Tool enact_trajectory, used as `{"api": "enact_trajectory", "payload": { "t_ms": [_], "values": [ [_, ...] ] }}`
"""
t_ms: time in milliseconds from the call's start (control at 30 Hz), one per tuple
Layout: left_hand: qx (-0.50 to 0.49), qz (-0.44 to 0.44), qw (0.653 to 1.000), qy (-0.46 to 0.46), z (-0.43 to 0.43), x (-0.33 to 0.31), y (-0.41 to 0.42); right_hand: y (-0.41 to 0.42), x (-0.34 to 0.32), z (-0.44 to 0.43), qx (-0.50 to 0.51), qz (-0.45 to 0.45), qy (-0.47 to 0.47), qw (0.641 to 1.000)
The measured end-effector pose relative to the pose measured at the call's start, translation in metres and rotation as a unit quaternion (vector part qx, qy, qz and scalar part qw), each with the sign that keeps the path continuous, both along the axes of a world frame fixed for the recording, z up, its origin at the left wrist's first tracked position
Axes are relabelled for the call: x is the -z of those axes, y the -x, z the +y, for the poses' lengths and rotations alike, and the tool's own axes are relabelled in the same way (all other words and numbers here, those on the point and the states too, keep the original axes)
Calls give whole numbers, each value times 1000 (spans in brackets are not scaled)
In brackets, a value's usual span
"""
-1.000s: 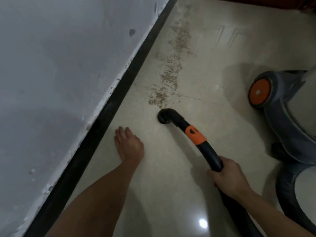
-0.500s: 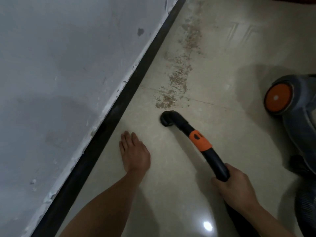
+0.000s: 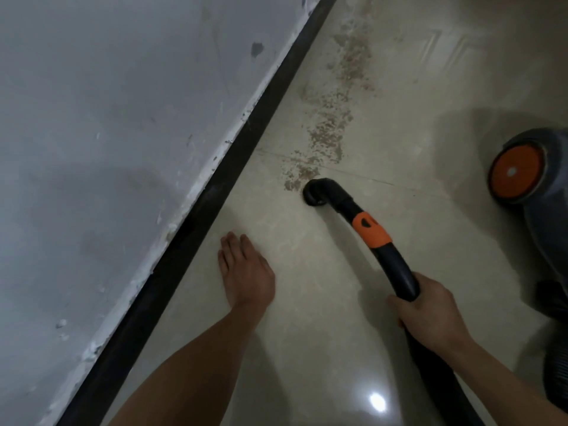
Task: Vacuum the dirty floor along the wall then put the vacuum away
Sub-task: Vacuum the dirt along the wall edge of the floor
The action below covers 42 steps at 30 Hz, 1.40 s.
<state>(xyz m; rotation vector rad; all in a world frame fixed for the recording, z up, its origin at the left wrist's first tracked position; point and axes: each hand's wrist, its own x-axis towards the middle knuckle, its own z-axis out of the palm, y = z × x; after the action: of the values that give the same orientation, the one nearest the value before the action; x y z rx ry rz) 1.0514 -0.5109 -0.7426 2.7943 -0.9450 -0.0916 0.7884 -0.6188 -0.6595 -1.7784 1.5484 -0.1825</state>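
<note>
Dirt (image 3: 325, 139): brown crumbs lie in a long strip on the floor (image 3: 307, 333), near the wall (image 3: 123, 149). The strip runs from the end of the pipe up to the far end of the floor.
Pipe (image 3: 396, 265): black, with an orange band (image 3: 370, 229). Its bent end touches the floor right at the near end of the dirt.
Right hand (image 3: 430, 312): the fingers are wrapped tight round the black pipe, below the orange band.
Left hand (image 3: 246, 272): lies flat on the floor with straight fingers and holds nothing. It is between the black strip (image 3: 196, 216) and the pipe.
Wall: gray, with chipped white paint along the bottom. The black strip runs where it meets the floor.
Vacuum (image 3: 547, 210): gray, with a round orange wheel (image 3: 514, 172). It sits on the floor at the right, well apart from the dirt.
Floor: pale shiny tiles, with a bright spot of light near the bottom.
</note>
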Motion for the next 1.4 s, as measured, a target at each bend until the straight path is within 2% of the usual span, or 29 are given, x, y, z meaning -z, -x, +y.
{"api": "enact_trajectory", "payload": {
  "t_ms": [167,367,567,733,867,967,1133,1267,1400],
  "values": [
    [1,6,1000,-1,-1,-2,1,-31,-5,-27,41,-19,23,999],
    [3,3,1000,-3,0,0,-1,-31,0,-18,-8,-20,0,1000],
    [5,13,1000,8,0,-3,0,-58,-7,-38,7,-36,0,999],
    [1,13,1000,7,-1,0,-1,-41,0,-19,-10,-12,8,1000],
    [4,16,1000,8,-1,0,-1,-75,-7,-42,9,-31,13,999],
    [-1,19,1000,5,-1,0,-2,-95,-5,-38,-25,-53,-14,998],
    [-4,15,1000,6,-1,2,-2,-83,1,-35,-53,-22,3,998],
    [-4,6,1000,18,-2,1,-1,-125,1,-77,-15,-28,6,999],
    [-3,5,1000,12,-1,2,-1,-181,2,-115,13,-88,-54,995]
  ]
}}
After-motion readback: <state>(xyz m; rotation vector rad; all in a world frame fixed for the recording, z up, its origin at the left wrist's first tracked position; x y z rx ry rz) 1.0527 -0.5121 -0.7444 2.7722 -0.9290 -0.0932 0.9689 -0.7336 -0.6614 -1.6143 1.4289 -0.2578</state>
